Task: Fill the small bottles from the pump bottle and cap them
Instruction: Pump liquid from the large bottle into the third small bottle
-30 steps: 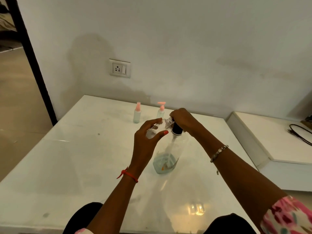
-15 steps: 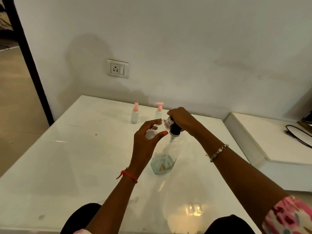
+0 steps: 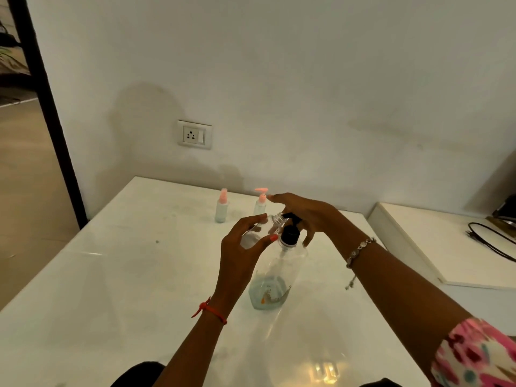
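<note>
Currently my left hand (image 3: 243, 247) grips the open small bottle (image 3: 258, 231), thumb and fingers curled round its clear body. It is held tilted in the air, with the threaded neck just at the spout of the pump head (image 3: 290, 233). My right hand (image 3: 307, 216) lies over the top of that pump head, fingers spread and mostly straight, gripping nothing. Whether the palm bears down on it I cannot tell.

Handling, by my judgement: the small bottle is light, thin plastic, smooth and likely slippery if liquid runs down it. It would dent under a hard squeeze, so the hold belongs round the mid-body, leaving the neck free. The pump bottle (image 3: 279, 275) stands upright on the white table (image 3: 111, 275), directly below my hands. It is tall and nearly empty, hence light and easily tipped. Pressure should go straight down on the head, or the base may skid on the glossy surface.

Appearance: the pump bottle is clear with a black collar and pump, a shallow pale blue-green layer at the bottom and an orange mark low on its side. The small bottle looks colourless; its fill level is unclear. The left capped bottle (image 3: 222, 209) and the right capped bottle (image 3: 260, 205), both pink-topped with pale contents, stand upright near the table's far edge.
</note>
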